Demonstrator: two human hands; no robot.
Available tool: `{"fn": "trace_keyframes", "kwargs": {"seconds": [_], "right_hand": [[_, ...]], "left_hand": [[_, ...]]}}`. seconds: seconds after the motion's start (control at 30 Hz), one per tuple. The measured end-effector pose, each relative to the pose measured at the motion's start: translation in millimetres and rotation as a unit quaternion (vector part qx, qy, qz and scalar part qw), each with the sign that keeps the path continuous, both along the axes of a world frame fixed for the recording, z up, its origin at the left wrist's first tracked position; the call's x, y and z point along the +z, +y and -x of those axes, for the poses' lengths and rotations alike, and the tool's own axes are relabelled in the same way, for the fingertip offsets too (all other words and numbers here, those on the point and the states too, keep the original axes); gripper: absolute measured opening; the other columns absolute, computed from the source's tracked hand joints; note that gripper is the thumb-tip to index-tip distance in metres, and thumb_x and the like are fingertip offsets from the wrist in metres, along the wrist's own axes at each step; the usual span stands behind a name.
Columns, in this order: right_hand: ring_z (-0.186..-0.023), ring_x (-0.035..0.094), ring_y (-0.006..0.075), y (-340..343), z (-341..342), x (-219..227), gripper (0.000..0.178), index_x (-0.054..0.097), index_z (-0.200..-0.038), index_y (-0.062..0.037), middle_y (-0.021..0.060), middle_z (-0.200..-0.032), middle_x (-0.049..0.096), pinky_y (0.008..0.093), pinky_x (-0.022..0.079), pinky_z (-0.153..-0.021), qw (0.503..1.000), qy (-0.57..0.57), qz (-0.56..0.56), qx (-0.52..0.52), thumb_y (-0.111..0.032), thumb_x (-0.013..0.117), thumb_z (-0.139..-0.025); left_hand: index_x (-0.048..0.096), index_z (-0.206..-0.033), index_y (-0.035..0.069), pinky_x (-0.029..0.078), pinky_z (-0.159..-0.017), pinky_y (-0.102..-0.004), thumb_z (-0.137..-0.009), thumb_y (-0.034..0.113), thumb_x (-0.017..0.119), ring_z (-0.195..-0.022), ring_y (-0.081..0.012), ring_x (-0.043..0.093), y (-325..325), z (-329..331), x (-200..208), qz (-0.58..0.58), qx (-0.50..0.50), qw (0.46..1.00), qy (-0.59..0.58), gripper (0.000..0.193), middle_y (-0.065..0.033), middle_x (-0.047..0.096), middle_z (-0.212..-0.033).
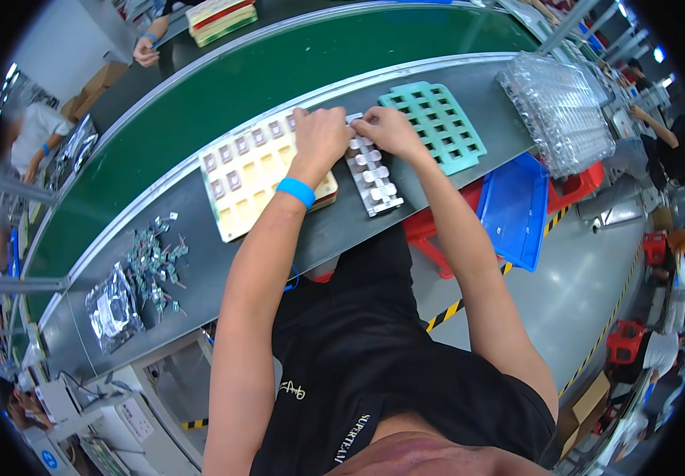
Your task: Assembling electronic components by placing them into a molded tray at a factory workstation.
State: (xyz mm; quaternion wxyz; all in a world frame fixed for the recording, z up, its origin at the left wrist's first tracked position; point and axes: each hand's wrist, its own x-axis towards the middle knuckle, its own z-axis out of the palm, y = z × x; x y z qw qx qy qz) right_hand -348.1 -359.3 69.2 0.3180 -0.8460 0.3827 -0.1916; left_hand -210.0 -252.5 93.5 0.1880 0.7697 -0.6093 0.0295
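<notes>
In the head view, both hands worked at the far edge of the grey table [334, 230], just short of the green conveyor belt [223, 95] that ran along it. The left hand [320, 135], with a blue wristband [296, 191] on its wrist, rested curled over the far right corner of a cream tray [247, 194] whose far pockets held small dark parts. Its grip was narrow, the fingers bent down onto the tray's edge; whether it pinched a part could not be told. The right hand [390, 128] sat just beside it, fingertips pinched together at the far end of a clear blister strip [374, 178] that lay between the cream tray and a mint-green grid tray [434, 124]. What lay between those fingertips was too small to tell. Toward the table's right end stood a stack of clear plastic trays [561, 111]. Toward the left end lay a loose heap of small metal parts [156, 262] and, near it, a silver foil bag [112, 308]. Below the table's right side a blue bin [517, 208] stood beside a red one [581, 186].
</notes>
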Motion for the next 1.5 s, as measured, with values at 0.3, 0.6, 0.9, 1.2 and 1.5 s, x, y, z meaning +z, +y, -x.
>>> {"fn": "trace_keyframes", "kwargs": {"seconds": [0.3,0.6,0.9,1.2,1.5], "right_hand": [[-0.071,0.069,0.0332,-6.7,7.8,23.2,0.038,0.074,-0.087,-0.0007,0.0168,-0.078,0.071,0.0404,0.054,-0.069,0.992,0.053,0.11,-0.015,-0.038,0.072,-0.08],[-0.078,0.069,0.0251,44.7,-23.2,70.4,0.033,0.067,-0.117,-0.0006,0.0175,-0.09,0.07,0.0349,0.053,-0.073,0.969,-0.183,0.1,0.13,-0.019,0.065,-0.09],[-0.076,0.069,0.0279,117.9,-89.8,55.3,0.022,0.069,-0.095,-0.0013,0.0138,-0.082,0.071,0.0374,0.053,-0.072,0.972,-0.064,0.086,0.211,-0.021,0.068,-0.087],[-0.074,0.067,0.0328,116.8,-101.2,60.0,0.025,0.074,-0.093,-0.0053,0.0148,-0.08,0.071,0.0416,0.052,-0.072,0.971,-0.009,0.115,0.21,-0.028,0.065,-0.087],[-0.082,0.068,0.0365,121.5,-106.3,56.7,0.02,0.074,-0.09,-0.0071,0.0168,-0.081,0.071,0.0463,0.053,-0.076,0.97,0.012,0.171,0.17,-0.022,0.062,-0.085]], "left_hand": [[0.071,-0.07,0.007,0.036,-0.08,-0.0481,-0.073,0.014,0.065,-0.084,-0.0314,0.065,8.3,5.1,2.2,0.068,0.009,0.996,-0.065,0.009,-0.015,0.069,-0.071],[0.07,-0.086,0.008,0.042,-0.078,-0.0505,-0.077,0.017,0.061,-0.087,-0.0371,0.059,81.0,-37.1,42.4,0.253,0.079,0.955,0.136,0.016,-0.014,0.068,-0.076],[0.074,-0.087,0.007,0.044,-0.085,-0.0439,-0.082,0.02,0.063,-0.093,-0.031,0.057,150.8,-69.6,25.7,0.125,0.122,0.983,0.059,0.018,-0.0102,0.07,-0.093],[0.075,-0.085,0.01,0.038,-0.083,-0.0452,-0.08,0.018,0.066,-0.098,-0.028,0.051,147.0,-71.1,12.2,0.114,0.142,0.981,-0.07,0.013,-0.0038,0.064,-0.097],[0.076,-0.085,0.011,0.04,-0.082,-0.0464,-0.084,0.02,0.063,-0.097,-0.0291,0.054,150.7,-71.8,20.1,0.215,0.116,0.967,-0.066,0.016,-0.0048,0.067,-0.093]]}}
